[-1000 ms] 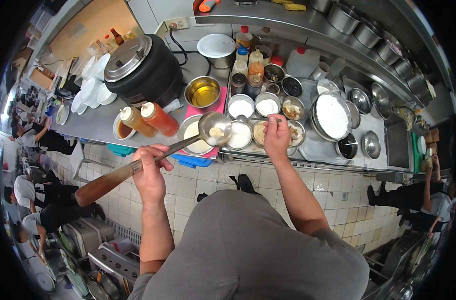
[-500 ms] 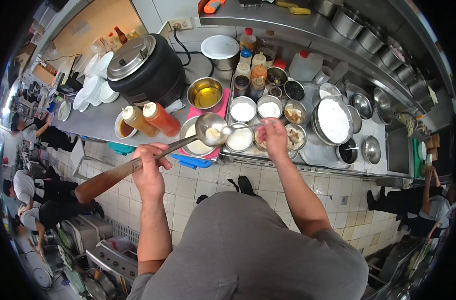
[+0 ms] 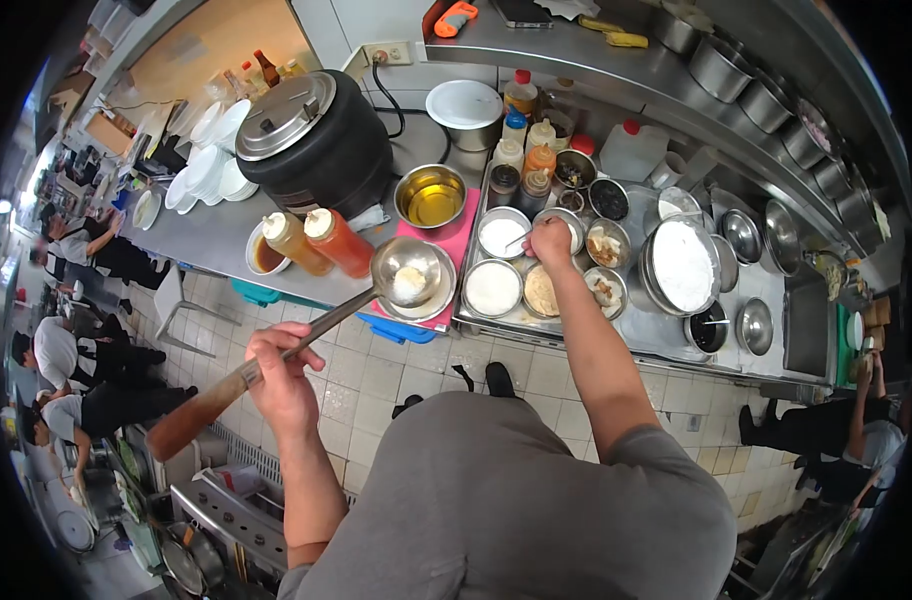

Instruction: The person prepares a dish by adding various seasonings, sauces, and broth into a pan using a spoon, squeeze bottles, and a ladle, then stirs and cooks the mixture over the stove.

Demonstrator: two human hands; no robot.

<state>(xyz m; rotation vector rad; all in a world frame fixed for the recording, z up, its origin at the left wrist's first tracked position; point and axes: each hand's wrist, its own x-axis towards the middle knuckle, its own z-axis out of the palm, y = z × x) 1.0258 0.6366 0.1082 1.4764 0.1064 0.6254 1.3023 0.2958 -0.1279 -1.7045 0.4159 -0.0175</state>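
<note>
My left hand (image 3: 284, 380) is wrapped round the shaft of a long ladle (image 3: 384, 278) with a wooden handle. A small whitish heap (image 3: 409, 283) lies in the ladle's bowl, which hangs over a metal bowl (image 3: 444, 303) and partly hides it. My right hand (image 3: 549, 240) is closed on a thin metal spoon (image 3: 517, 241). That hand is over the back row of metal bowls and covers part of a bowl of white powder (image 3: 574, 228). Beside it are another white-filled bowl (image 3: 503, 234), a larger one (image 3: 494, 288) and a bowl of tan powder (image 3: 542, 290).
A black soup warmer (image 3: 316, 150), squeeze bottles (image 3: 338, 243) and a pot of yellow oil (image 3: 431, 200) stand at left. At right are a large bowl of white powder (image 3: 682, 265) and a sink (image 3: 811, 320). A metal shelf (image 3: 576, 50) overhangs the back. Co-workers (image 3: 86, 380) stand at left.
My right hand has moved the spoon from the ladle's bowl to the back row of bowls. My left hand has drawn the ladle slightly lower and leftward. The view has shifted a little.
</note>
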